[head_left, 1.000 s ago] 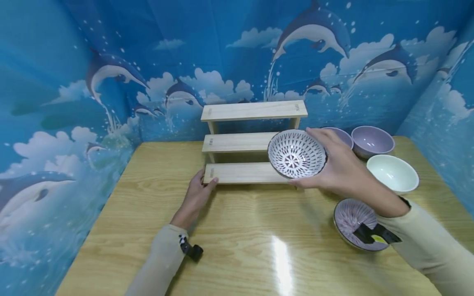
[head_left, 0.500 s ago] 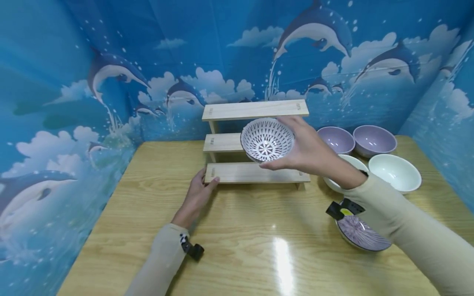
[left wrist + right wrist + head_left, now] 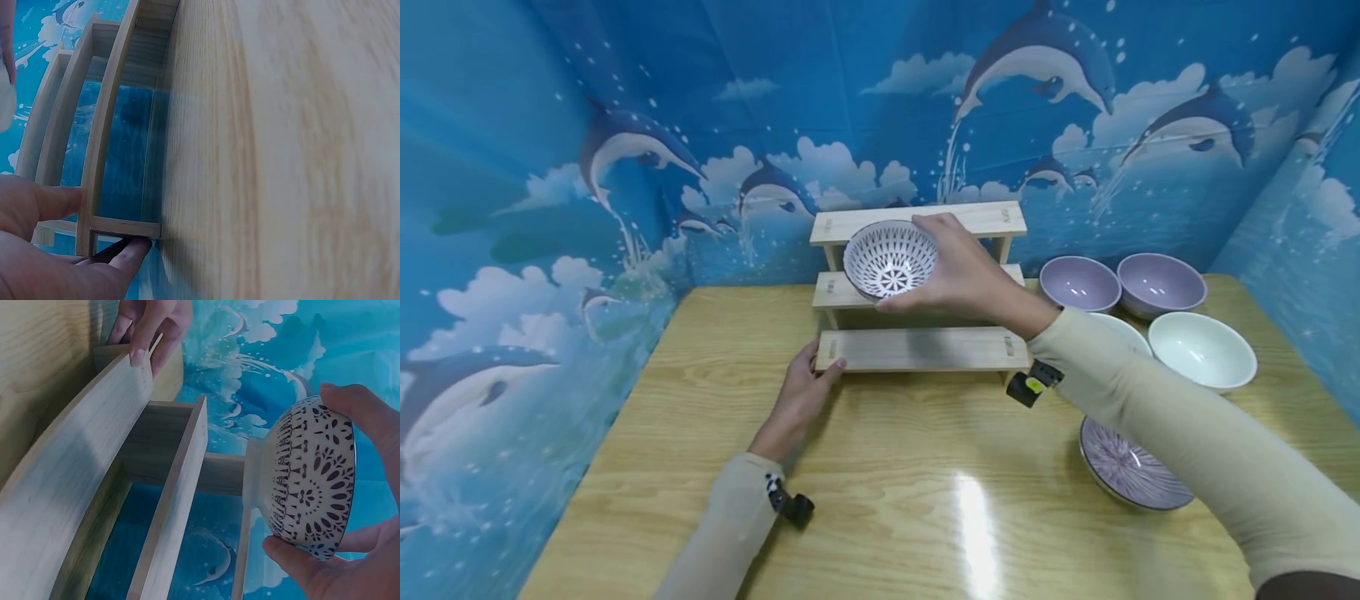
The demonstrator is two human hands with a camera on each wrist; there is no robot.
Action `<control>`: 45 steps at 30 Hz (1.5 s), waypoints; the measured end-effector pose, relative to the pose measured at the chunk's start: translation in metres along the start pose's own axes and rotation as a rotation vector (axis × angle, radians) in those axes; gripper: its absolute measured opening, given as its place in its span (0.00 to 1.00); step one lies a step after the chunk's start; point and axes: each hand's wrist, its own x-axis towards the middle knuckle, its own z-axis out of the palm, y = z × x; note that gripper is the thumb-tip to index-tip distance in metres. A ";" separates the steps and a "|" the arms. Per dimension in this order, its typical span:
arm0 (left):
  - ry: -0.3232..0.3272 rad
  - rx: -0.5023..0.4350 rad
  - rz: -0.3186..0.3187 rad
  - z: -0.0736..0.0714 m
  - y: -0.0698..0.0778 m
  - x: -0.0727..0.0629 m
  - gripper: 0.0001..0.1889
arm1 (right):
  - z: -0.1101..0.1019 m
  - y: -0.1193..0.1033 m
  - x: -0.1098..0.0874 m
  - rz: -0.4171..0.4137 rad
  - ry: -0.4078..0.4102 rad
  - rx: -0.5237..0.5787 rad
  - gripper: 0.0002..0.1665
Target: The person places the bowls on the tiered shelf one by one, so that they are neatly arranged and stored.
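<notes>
A three-step wooden rack (image 3: 921,348) stands on the table against the backdrop. My left hand (image 3: 799,400) pinches the left end of its lowest step, thumb on top; the left wrist view shows the thumb (image 3: 61,201) and fingers around that corner. Between the thumb and fingers of my right hand (image 3: 958,267) is a white bowl (image 3: 891,258) with a dark pattern, held by its side at the rack's upper left. The right wrist view shows the bowl (image 3: 312,481) with its foot close to the top step; whether they touch, I cannot tell.
At the right of the table stand two purple bowls (image 3: 1079,283) and two pale green bowls (image 3: 1202,350), one partly behind my right sleeve. A streaked purple bowl (image 3: 1131,467) sits nearer, also partly covered by the sleeve. A blue dolphin backdrop (image 3: 850,100) encloses the table (image 3: 880,492).
My right hand has carried the patterned bowl leftward and up, from the rack's right side to its upper left. The left hand keeps its hold on the lowest step.
</notes>
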 end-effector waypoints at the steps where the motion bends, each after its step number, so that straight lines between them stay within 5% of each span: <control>1: -0.003 -0.004 0.005 0.000 0.000 0.000 0.36 | 0.001 -0.001 0.003 0.004 -0.004 -0.001 0.75; 27: 0.003 0.008 0.004 0.000 0.000 -0.003 0.37 | 0.010 -0.005 0.064 0.076 0.046 0.099 0.69; 45: 0.018 0.016 -0.011 0.000 0.000 -0.002 0.38 | 0.017 -0.002 0.083 0.123 0.108 0.178 0.71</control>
